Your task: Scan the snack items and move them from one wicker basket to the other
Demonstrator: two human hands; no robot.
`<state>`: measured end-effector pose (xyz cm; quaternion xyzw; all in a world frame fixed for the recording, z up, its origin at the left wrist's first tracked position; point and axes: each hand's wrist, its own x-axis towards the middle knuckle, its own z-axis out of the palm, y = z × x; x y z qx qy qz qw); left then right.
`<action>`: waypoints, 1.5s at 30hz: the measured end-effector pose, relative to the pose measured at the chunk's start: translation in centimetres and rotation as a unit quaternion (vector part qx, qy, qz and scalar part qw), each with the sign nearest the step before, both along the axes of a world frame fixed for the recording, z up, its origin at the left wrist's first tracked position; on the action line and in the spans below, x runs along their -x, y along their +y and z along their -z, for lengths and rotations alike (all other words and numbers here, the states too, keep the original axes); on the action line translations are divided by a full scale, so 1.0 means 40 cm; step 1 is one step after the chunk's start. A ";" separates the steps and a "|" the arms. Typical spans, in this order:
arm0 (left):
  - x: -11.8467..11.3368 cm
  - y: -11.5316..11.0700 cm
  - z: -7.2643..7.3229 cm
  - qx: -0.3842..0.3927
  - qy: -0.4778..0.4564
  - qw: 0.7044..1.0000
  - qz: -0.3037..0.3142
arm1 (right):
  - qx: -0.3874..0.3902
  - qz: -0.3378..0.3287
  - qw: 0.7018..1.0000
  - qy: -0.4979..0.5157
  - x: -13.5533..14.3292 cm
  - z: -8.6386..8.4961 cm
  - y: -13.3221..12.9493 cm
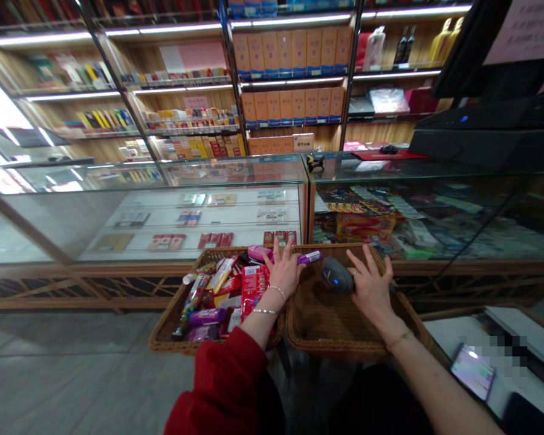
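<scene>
My left hand [284, 269] rests over the right side of a wicker basket [172, 345] full of wrapped sweets, its fingers spread near a purple tube [309, 258] and a pink packet [259, 253]. Whether it grips either one is hidden. Beneath its wrist lies a red packet [255, 283]. Over a second wicker basket [340, 350], my right hand [370, 283] has its fingers spread beside a dark grey rounded device [336, 275] with a blue light. Thumb and device meet at the device's right end; a firm grip does not show.
Glass display counters [236, 172] stand just beyond the baskets, with stocked shelves [294, 84] behind. A black machine [489, 130] sits on the right counter. At the lower right, a phone [472, 370] lies on a white surface.
</scene>
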<state>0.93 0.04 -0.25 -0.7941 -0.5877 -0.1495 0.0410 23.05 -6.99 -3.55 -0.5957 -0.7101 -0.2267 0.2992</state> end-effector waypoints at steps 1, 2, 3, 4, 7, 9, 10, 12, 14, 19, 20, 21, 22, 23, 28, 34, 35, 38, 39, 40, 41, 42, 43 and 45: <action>0.000 0.000 0.001 -0.001 0.000 1.000 0.000 | 0.000 0.001 1.000 0.000 0.000 0.000 0.000; 0.000 0.001 0.002 -0.001 0.000 1.000 0.000 | 0.001 0.002 1.000 0.000 0.000 0.000 -0.001; 0.000 0.000 0.003 -0.001 -0.001 1.000 0.000 | 0.002 0.003 1.000 0.000 0.000 0.001 -0.001; 0.000 0.000 0.003 -0.002 -0.001 1.000 0.000 | 0.004 0.003 1.000 0.000 0.000 0.001 -0.001; 0.000 -0.002 0.003 -0.002 -0.001 1.000 0.000 | 0.007 0.001 1.000 0.001 -0.001 0.001 -0.002; -0.001 -0.003 0.002 -0.003 0.000 1.000 0.001 | 0.008 0.000 1.000 0.002 -0.001 0.000 -0.003; -0.001 -0.003 0.002 -0.003 0.001 1.000 0.001 | 0.009 0.001 1.000 0.002 -0.001 -0.001 -0.004; -0.002 -0.004 0.001 -0.003 0.000 1.000 0.001 | 0.009 0.003 1.000 0.003 -0.001 -0.001 -0.004; -0.002 -0.004 0.001 -0.003 0.001 1.000 0.000 | 0.010 0.002 1.000 0.003 -0.001 -0.001 -0.004; -0.002 -0.007 0.000 -0.007 0.010 1.000 0.004 | 0.005 -0.006 1.000 0.007 -0.003 0.003 -0.002; -0.002 -0.008 0.000 -0.007 0.011 1.000 0.004 | 0.002 -0.008 1.000 0.009 -0.003 0.003 -0.002; -0.002 -0.008 0.000 -0.006 0.011 1.000 0.004 | 0.001 -0.009 1.000 0.009 -0.003 0.003 -0.002; -0.002 -0.008 0.000 -0.004 0.010 1.000 0.004 | 0.000 -0.009 1.000 0.009 -0.003 0.003 -0.002; -0.003 -0.008 0.000 -0.005 0.009 1.000 0.004 | 0.001 -0.008 1.000 0.008 -0.003 0.003 -0.002; -0.002 -0.006 0.003 -0.009 0.008 1.000 0.005 | 0.014 -0.001 1.000 0.006 -0.002 0.001 -0.004; 0.000 -0.005 0.008 -0.011 0.005 1.000 0.006 | -0.001 -0.007 1.000 0.004 -0.004 0.002 -0.004; 0.000 -0.004 0.009 -0.011 0.002 1.000 0.005 | -0.002 -0.008 1.000 0.001 -0.004 0.003 -0.004; -0.001 -0.002 0.012 -0.016 -0.006 1.000 0.005 | -0.009 -0.002 1.000 -0.004 -0.005 0.006 -0.003; -0.002 -0.001 0.013 -0.019 -0.007 1.000 0.004 | -0.012 0.004 1.000 -0.005 -0.005 0.007 -0.002; -0.002 -0.001 0.015 -0.023 -0.008 1.000 0.003 | -0.014 0.010 1.000 -0.006 -0.005 0.008 -0.002; -0.002 0.000 0.017 -0.027 -0.009 1.000 0.003 | -0.016 0.016 1.000 -0.006 -0.005 0.008 -0.001; -0.003 0.000 0.018 -0.030 -0.010 0.999 0.003 | -0.018 0.023 1.000 -0.007 -0.004 0.009 0.000; -0.003 0.000 0.020 -0.033 -0.010 0.999 0.003 | -0.020 0.029 0.999 -0.008 -0.005 0.010 0.000; -0.003 0.001 0.023 -0.038 -0.012 0.999 0.004 | -0.025 0.037 0.999 -0.008 -0.005 0.011 0.002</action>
